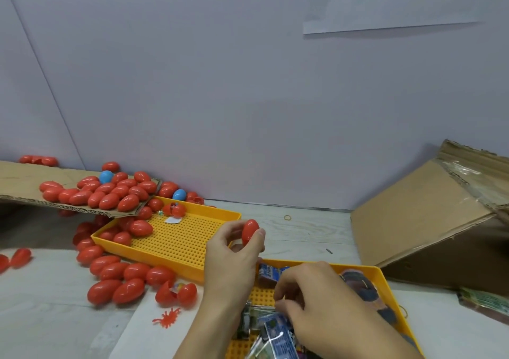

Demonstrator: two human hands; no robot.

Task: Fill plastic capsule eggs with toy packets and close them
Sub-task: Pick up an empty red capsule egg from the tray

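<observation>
Reaching into the near tray (385,284), the right hand (316,300) is curled over the packets (278,334), though whether one is actually pinched cannot be told. Just beyond, a closed red egg (249,231) is held at the fingertips of the left hand (234,259), above the far tray (179,237). A packet seems to be being fetched; next, the egg must be opened, filled and snapped closed, while further eggs (110,193) are piled behind.
</observation>
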